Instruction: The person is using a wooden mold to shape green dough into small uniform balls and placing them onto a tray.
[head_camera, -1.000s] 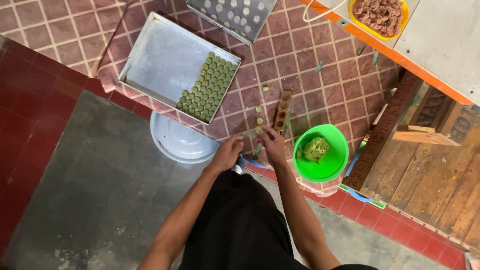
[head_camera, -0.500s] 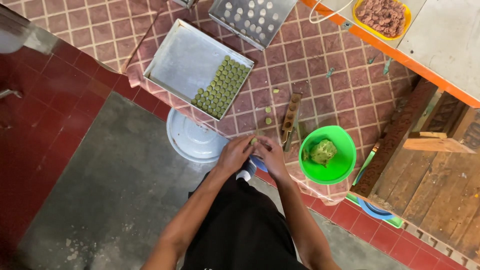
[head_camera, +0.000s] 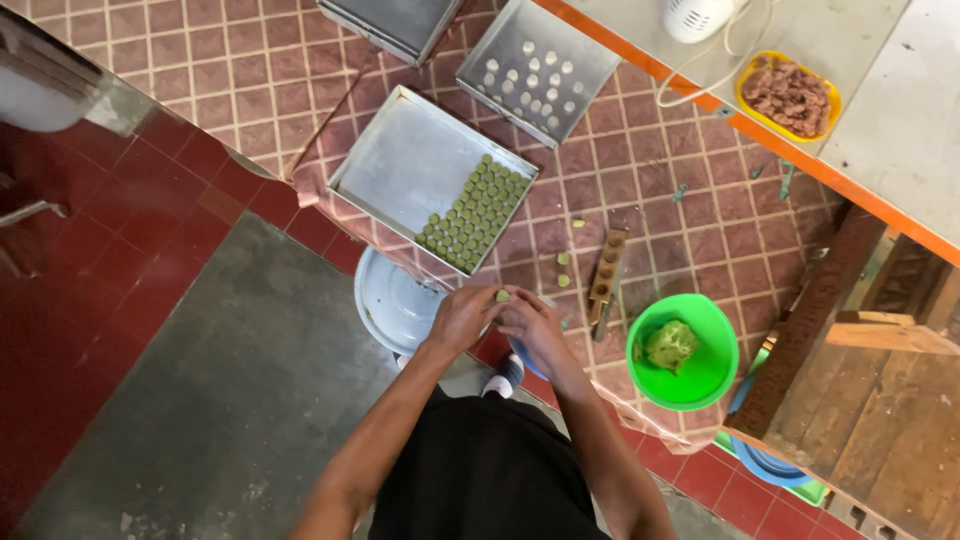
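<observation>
At frame centre, left hand (head_camera: 462, 318) and right hand (head_camera: 532, 328) meet, fingertips clamped together on a small green dough piece (head_camera: 502, 295). It looks soft, light, easily dented: hold lightly by its sides. Tray (head_camera: 405, 170) lies above.

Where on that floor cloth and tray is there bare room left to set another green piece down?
The tray is bare across its left half; green pieces fill its right end. Bare cloth lies between the mould and the orange edge. It is crowded by the hands, lid and green bowl.
</observation>
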